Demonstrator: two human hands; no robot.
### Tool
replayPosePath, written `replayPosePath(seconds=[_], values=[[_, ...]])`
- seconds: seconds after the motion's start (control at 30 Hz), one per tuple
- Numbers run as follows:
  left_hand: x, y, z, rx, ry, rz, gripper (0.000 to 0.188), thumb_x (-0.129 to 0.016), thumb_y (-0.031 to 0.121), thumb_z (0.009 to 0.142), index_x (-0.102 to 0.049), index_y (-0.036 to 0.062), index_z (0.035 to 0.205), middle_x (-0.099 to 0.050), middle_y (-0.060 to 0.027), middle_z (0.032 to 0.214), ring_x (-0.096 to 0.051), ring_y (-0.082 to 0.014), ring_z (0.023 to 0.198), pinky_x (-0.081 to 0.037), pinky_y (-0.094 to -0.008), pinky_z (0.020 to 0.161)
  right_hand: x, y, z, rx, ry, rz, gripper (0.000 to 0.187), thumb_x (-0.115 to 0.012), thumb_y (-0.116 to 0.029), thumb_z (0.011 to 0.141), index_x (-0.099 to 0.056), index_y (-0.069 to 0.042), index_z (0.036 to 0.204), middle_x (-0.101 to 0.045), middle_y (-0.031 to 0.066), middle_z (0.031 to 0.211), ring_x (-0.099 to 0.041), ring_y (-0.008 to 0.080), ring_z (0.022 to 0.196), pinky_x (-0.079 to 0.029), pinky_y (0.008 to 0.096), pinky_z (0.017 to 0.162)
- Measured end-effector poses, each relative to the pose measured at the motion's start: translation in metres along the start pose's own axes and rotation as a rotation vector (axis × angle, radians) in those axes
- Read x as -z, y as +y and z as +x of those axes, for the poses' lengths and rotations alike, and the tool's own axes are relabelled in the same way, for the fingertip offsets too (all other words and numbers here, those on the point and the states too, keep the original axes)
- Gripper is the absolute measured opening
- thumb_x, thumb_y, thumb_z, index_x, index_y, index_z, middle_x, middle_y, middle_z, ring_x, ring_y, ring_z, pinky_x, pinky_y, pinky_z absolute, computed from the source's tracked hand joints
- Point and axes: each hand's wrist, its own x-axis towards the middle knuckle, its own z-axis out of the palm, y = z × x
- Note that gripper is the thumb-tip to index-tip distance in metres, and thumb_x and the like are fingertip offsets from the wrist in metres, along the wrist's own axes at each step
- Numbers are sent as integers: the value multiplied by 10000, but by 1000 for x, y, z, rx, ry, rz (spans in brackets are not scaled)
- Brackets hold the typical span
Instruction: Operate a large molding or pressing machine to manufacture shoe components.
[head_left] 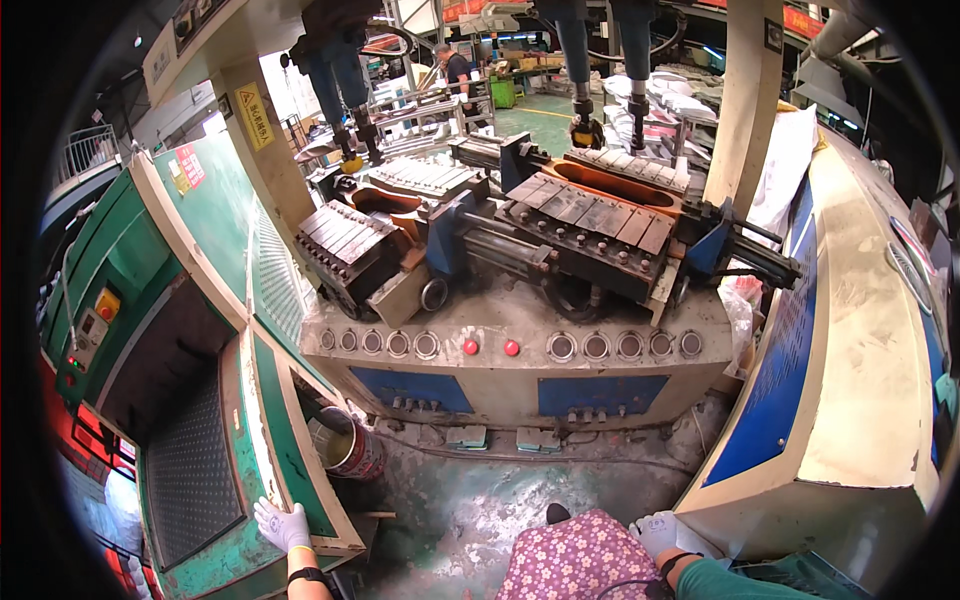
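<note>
Bright even workshop light, sharp centre, heavy fisheye bending, black rim.

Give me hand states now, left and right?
Left hand: open, gloved, flat on the green machine's edge, holding nothing.
Right hand: gloved, resting by the beige machine; grip cannot be told.

A single head-worn fisheye view is provided, directed downward and forward from standing height. The press machine (520,300) is seen at middle distance ahead; the floor (470,510) lies directly below. Straight edges are bent toward the rim.
</note>
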Motion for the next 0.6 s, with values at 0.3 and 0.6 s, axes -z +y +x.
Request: replayPosePath(seconds=[0.3, 0.6], values=[[0, 1, 0, -2, -5, -1, 944, -773, 405, 764, -325, 95, 1535, -324, -157, 1605, -291, -306, 1487, -246, -432, 1210, -1, -1, 0, -18, 17, -2, 432, -394, -435, 1009, -746, -201, 924, -727, 30, 919, -664, 223, 919, -425, 416, 843], [0, 1, 0, -1, 1, 3, 938, -767, 394, 759, -329, 96, 1532, -328, -158, 1604, -295, -305, 1486, -250, -434, 1209, 3, -1, -1, -5, -4, -11, 424, -389, -423, 1011, -745, -202, 944, -730, 31, 920, -669, 218, 916, -431, 421, 831]])
